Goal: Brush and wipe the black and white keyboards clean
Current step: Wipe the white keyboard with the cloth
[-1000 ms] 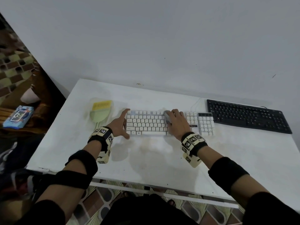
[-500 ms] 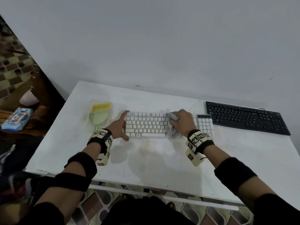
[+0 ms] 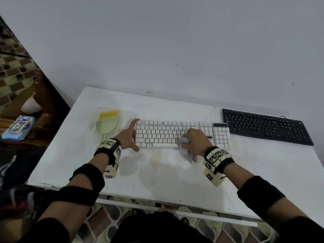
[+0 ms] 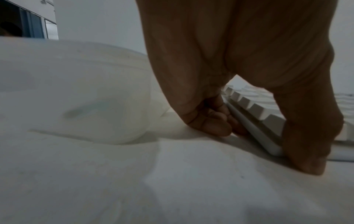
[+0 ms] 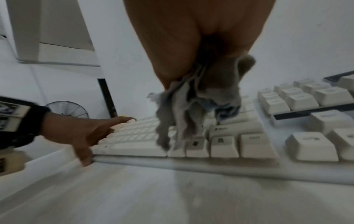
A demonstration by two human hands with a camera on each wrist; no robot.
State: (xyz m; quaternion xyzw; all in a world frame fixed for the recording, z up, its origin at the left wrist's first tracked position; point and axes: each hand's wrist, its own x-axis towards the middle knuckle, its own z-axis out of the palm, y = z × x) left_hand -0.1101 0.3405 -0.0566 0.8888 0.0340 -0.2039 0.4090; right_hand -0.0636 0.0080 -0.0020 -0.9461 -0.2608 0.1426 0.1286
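White keyboard (image 3: 182, 134) lies mid-frame, black keyboard (image 3: 266, 126) at right. Our right hand (image 3: 196, 142) bunches a grey cloth (image 5: 193, 109) on the lower keys; our left hand (image 3: 128, 136) — fingers spread, holding nothing — braces the left end. Loose cloth tails could snag a keycap — or the keyboard slides.

1. The white keyboard (image 3: 182, 135) lies mid-table (image 3: 175, 176), toward the back edge.
2. The black keyboard (image 3: 266, 126) lies to its right, near the back right corner.
3. The brush (image 3: 107, 122) lies left of the white keyboard.
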